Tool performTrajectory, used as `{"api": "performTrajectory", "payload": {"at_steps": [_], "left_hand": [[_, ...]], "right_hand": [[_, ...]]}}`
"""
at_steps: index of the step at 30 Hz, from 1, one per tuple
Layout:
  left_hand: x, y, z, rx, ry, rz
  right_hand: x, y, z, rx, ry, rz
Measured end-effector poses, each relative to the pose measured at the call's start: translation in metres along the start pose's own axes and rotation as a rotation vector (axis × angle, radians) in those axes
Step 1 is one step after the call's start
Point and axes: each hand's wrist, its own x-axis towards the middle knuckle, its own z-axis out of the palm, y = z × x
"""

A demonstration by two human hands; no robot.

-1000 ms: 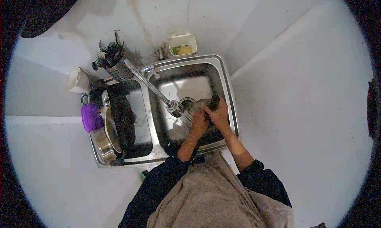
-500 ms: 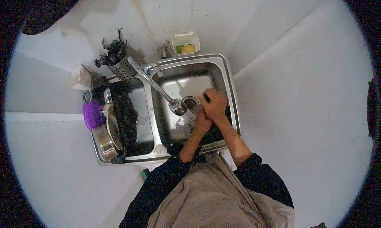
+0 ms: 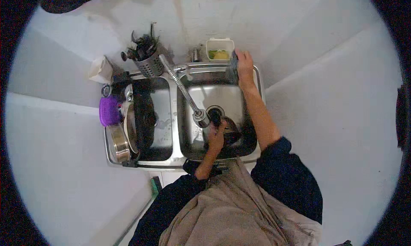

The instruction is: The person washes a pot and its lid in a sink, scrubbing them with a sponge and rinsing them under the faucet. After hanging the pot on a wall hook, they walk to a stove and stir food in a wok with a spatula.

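My left hand is closed around the black handle of a small dark pan in the right basin, close to the drain. The pan's exact shape is partly hidden by the hand and shadow. At the back right rim of the sink, my right hand has its fingers closed on a grey, blurred scouring pad. Just left of that hand stands a white container with yellow and green sponges in it. Over the right basin hangs the flexible tap, its head beside my left hand.
The steel double sink has a divider between its basins. On the left lie a purple basket, a metal pot and a black pan. A perforated cutlery holder and a white box stand behind.
My right hand has moved from the basin, beside my left hand, up to the back rim near the sponge container. The left hand stays low in the basin. The view has shifted slightly.
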Motion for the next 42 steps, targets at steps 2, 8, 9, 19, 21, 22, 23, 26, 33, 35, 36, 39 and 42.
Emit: {"api": "performTrajectory", "payload": {"at_steps": [2,8,9,19,21,22,23,26,33,35,36,39,42], "left_hand": [[-0.002,-0.016,-0.006,-0.040,0.056,0.102],[-0.011,-0.009,0.000,-0.086,0.026,0.118],[-0.007,-0.011,0.002,-0.079,0.006,0.096],[-0.025,0.029,0.023,0.253,-0.026,0.232],[-0.035,0.024,0.018,0.100,-0.017,0.194],[-0.042,0.022,0.013,0.025,-0.015,0.173],[-0.048,0.021,0.006,0.003,-0.005,0.157],[-0.060,0.037,-0.027,-0.104,0.073,0.057],[-0.046,0.001,-0.074,-0.109,0.062,0.135],[-0.040,0.019,-0.071,-0.280,-0.106,-0.069],[-0.042,0.032,-0.064,-0.211,-0.089,0.048],[-0.037,0.032,-0.053,-0.354,-0.109,0.032],[-0.028,0.007,-0.054,-0.260,-0.006,0.079]], "right_hand": [[0.027,-0.014,0.030,-0.051,0.046,0.111],[0.035,0.018,0.062,-0.454,-0.045,-0.240],[0.019,0.017,0.053,-0.399,-0.056,-0.351],[-0.229,0.057,-0.085,-0.087,-0.574,0.003],[-0.250,0.073,-0.075,-0.309,-0.546,-0.254],[-0.256,0.076,-0.070,-0.455,-0.534,-0.328],[-0.260,0.078,-0.063,-0.602,-0.518,-0.400],[-0.269,0.106,-0.029,-0.642,-0.616,-0.585],[-0.264,0.088,0.004,-0.734,-0.636,-0.622],[-0.247,0.085,-0.004,-0.607,-0.770,-0.445],[-0.241,0.080,-0.008,-0.545,-0.833,-0.356],[-0.229,0.057,-0.025,-0.431,-0.790,-0.501],[-0.235,0.103,-0.009,-0.451,-0.745,-0.505]]}}
